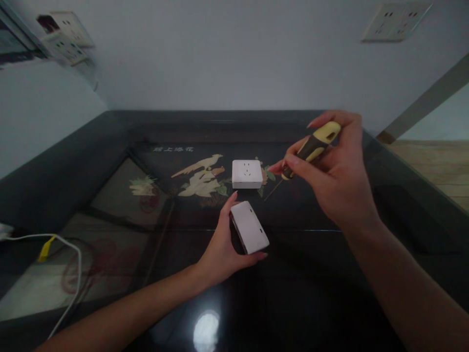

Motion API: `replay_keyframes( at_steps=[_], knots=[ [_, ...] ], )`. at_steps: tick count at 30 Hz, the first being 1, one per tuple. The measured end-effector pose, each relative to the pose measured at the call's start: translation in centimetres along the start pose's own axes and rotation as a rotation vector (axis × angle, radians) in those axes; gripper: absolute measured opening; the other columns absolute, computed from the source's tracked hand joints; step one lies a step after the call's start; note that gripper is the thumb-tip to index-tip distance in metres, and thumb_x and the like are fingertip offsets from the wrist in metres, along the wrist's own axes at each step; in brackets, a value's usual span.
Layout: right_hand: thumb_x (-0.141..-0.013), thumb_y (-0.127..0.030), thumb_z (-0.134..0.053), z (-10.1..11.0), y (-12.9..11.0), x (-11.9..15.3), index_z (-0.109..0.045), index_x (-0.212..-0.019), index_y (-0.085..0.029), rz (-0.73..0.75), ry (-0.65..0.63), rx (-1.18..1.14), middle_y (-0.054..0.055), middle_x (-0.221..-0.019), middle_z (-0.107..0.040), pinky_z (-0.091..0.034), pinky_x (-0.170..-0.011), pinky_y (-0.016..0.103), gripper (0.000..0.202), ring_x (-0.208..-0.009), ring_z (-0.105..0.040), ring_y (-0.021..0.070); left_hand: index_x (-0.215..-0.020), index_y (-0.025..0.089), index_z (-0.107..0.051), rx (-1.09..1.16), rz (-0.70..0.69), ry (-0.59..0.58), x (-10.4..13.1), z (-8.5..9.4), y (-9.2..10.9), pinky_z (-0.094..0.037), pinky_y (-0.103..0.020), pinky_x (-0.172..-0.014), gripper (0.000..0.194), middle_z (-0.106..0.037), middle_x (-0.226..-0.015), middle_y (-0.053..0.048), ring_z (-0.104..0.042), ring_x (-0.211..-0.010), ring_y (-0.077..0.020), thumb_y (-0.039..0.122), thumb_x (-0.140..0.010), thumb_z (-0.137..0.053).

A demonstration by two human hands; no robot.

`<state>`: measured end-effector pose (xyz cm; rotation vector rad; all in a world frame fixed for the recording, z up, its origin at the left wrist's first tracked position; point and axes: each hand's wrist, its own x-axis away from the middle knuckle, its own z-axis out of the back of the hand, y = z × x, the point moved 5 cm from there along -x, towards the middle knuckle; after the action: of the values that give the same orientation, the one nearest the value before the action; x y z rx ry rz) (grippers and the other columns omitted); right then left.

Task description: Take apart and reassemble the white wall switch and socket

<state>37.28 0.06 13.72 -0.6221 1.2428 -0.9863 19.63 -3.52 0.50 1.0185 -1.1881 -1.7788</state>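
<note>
My left hand [222,244] grips a white socket box [249,227] between thumb and fingers, tilted above the glossy dark table. Two small dark slots show along one edge of its visible side; the side turned away from me is hidden. In my right hand [339,171] is a screwdriver [311,150] with a yellow and black handle. Its thin shaft slants down and left, and the tip is apart from both white boxes. Just beyond my left hand, a second white wall socket [246,173] rests on the table with its holes facing up.
The dark table [300,303] bears a printed bird-and-flower picture. A white cable [78,264] with a yellow tag [45,249] runs along the left. A dark flat object [414,220] lies at the right. Wall outlets [397,22] sit on the wall behind, others at upper left [71,29].
</note>
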Motion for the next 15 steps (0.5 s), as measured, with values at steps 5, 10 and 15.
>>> replay_keyframes(
  at_steps=[5, 10, 15],
  knots=[
    [-0.091, -0.024, -0.053, -1.3, -1.5, -2.2, -0.042, -0.099, -0.03, -0.047, 0.034, -0.189, -0.009, -0.072, -0.047, -0.046, -0.057, 0.023, 0.015, -0.058, -0.055, 0.0085, -0.149, 0.031, -0.007, 0.106, -0.03, -0.137, -0.5, 0.7, -0.4, -0.032, -0.054, -0.115, 0.116, -0.043, -0.142, -0.013, -0.044, -0.133, -0.0334, 0.037, -0.065, -0.087],
    [-0.089, -0.044, -0.062, -3.5, -3.3, -3.7, -0.041, -0.07, -0.024, -0.094, 0.007, -0.529, -0.009, -0.052, -0.039, -0.021, -0.035, 0.021, 0.035, -0.038, -0.03, 0.0067, -0.149, 0.032, -0.01, 0.178, 0.05, -0.151, -0.2, 0.6, -1.1, -0.024, -0.057, -0.118, 0.126, -0.033, -0.151, -0.014, -0.035, -0.139, -0.0375, 0.046, -0.054, -0.092],
    [-0.085, -0.059, -0.062, -5.0, -3.6, -3.7, -0.034, -0.055, -0.021, -0.11, -0.084, -0.539, -0.009, -0.043, -0.029, -0.02, -0.031, 0.021, 0.055, -0.034, -0.026, 0.005, -0.149, 0.036, -0.012, 0.133, 0.091, -0.129, 0.1, 0.4, -1.5, -0.021, -0.06, -0.117, 0.124, -0.034, -0.15, -0.011, -0.035, -0.138, -0.0377, 0.04, -0.055, -0.093]
  ],
)
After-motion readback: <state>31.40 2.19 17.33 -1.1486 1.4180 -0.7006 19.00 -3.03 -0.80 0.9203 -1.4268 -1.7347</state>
